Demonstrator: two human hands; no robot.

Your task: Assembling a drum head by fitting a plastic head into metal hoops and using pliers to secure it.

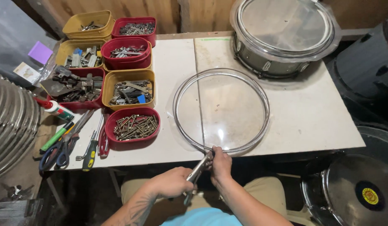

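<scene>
Two hands work at the near edge of the table (311,121). Left hand (172,183) is clenched around the handles of a pair of pliers (198,170), which angle up and away toward the table edge. Right hand (221,164) sits just beside the plier tips, fingers (215,150) pinching the near rim of a clear drum head (221,111). The drum head is a round transparent sheet in a metal hoop, lying flat on the table, near rim at the table edge where pliers and fingers meet it.

Left of the hoop: red tub of bolts (133,125), nearest of a cluster of red and yellow tubs holding metal parts. Scissors (60,150), a screwdriver (91,150) and a glue bottle (56,109) lie at the table's left edge.

Far right corner: a snare drum (282,35) under a plastic cover. Another drum (353,190) stands on the floor, lower right.
</scene>
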